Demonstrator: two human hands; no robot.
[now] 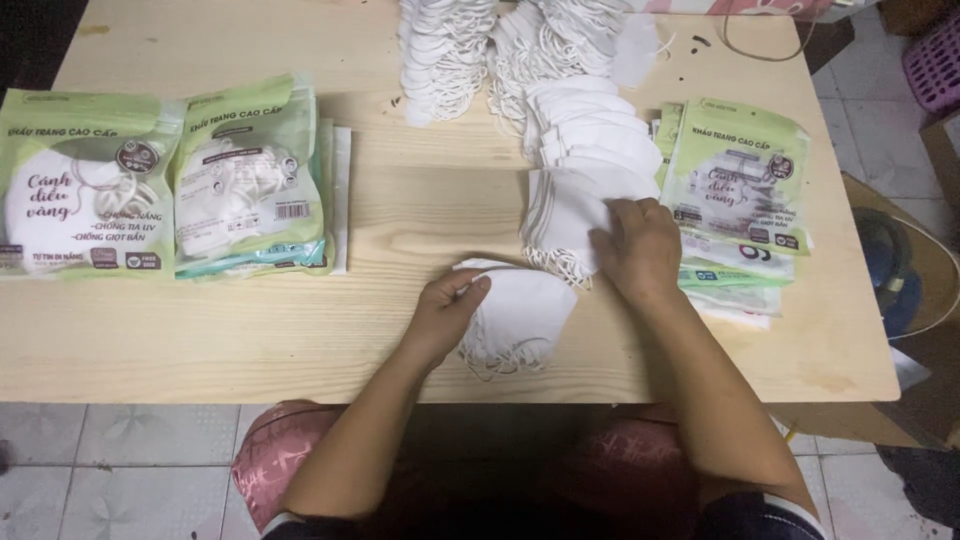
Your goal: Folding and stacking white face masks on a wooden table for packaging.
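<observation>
Palm down, the left hand [445, 310] pinches the upper left edge of a small stack of white face masks [515, 315] between thumb and fingers, while the right hand [640, 248] lies curled over a second stack of masks [562, 218], fingers closed on its right edge. The pinched stack sits just below and left of that second stack on the wooden table [300, 330], its long axis running down-left to up-right (folded curve toward the right). It looks plain white, with thin ear loops bunched along its lower edge; empty green pouches [740, 180] lie just right of the second stack, filled ones [165, 175] well to its left.

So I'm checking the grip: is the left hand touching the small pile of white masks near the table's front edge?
Touching. The head view shows the left hand with fingertips pinching the upper edge of the small pile of white masks.
</observation>
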